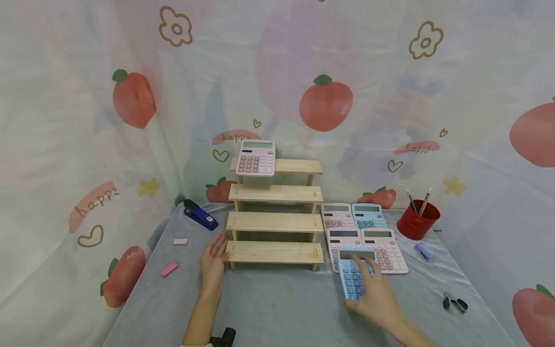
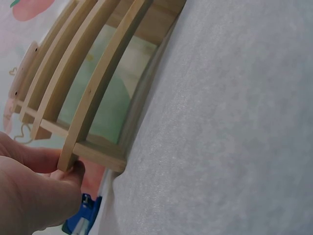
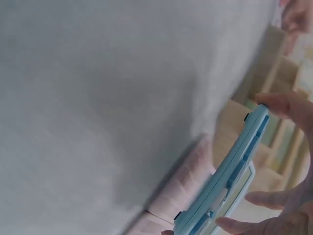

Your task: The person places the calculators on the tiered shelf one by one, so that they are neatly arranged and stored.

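My right hand (image 1: 376, 300) grips a blue calculator (image 1: 351, 278) by its sides, thumb at the near end and fingers over the display end. In the right wrist view that calculator (image 3: 222, 183) is raised off the cloth. With thumb and finger, my left hand (image 1: 212, 262) pinches the left end of the lowest plank of a stepped wooden stand (image 1: 275, 252); the left wrist view shows the pinch on the plank (image 2: 93, 105). A pink calculator (image 1: 256, 161) leans on the stand's top step, at its left. Three pink calculators (image 1: 387, 258) and another blue calculator (image 1: 368, 217) lie right of the stand.
A red pen cup (image 1: 416, 224) stands at the back right. Near it are a small light-blue stapler (image 1: 426, 252) and a black clip-like item (image 1: 455, 303). At left lie a dark blue stapler (image 1: 201, 215) and two pink erasers (image 1: 169, 269). Patterned curtains surround the grey table.
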Motion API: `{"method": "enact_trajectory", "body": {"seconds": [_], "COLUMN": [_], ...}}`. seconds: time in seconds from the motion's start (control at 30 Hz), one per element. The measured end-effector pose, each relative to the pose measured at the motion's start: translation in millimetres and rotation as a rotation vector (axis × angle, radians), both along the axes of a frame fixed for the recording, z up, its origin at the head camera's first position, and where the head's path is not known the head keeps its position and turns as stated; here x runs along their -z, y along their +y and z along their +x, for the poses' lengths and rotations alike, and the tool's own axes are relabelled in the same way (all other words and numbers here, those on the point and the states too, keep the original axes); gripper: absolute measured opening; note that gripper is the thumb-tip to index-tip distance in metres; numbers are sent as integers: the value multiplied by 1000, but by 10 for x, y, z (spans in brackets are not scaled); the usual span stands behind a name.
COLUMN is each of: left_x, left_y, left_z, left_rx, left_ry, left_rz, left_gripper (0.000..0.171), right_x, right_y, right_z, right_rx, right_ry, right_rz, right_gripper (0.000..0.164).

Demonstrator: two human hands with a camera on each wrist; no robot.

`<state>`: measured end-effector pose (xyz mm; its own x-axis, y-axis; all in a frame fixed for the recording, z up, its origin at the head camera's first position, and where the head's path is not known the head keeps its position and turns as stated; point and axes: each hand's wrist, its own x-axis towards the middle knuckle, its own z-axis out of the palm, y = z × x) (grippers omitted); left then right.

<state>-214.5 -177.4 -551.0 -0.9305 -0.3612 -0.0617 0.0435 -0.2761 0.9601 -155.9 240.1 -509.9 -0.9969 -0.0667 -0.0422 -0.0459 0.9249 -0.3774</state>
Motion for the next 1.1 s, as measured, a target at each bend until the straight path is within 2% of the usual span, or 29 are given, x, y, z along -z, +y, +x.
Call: {"method": "enact_trajectory", "body": {"seconds": [0.27,0.43,0.73,1.1], "left_x": [6,30,45,32], "left_y": [-3,0,-15,5], "left_z": [-13,-12,-23,-16], "left_rx": [0,-3,-21,-27], "left_ry": [9,17,22,9], "left_rz": [3,4,19,-4], "left_gripper": [69,70,70,68], "right_x": [-423,-706,-1089,-1480], "right_y": [-65,-101,-218,-561], "right_z": [-195,-373,-831,-1281], "right_rx": [-45,-78,-121,-125], "right_ry": [146,227,268,333], "right_rz": [0,-23,-90,-159], "right_gripper": [112,107,104,108]}}
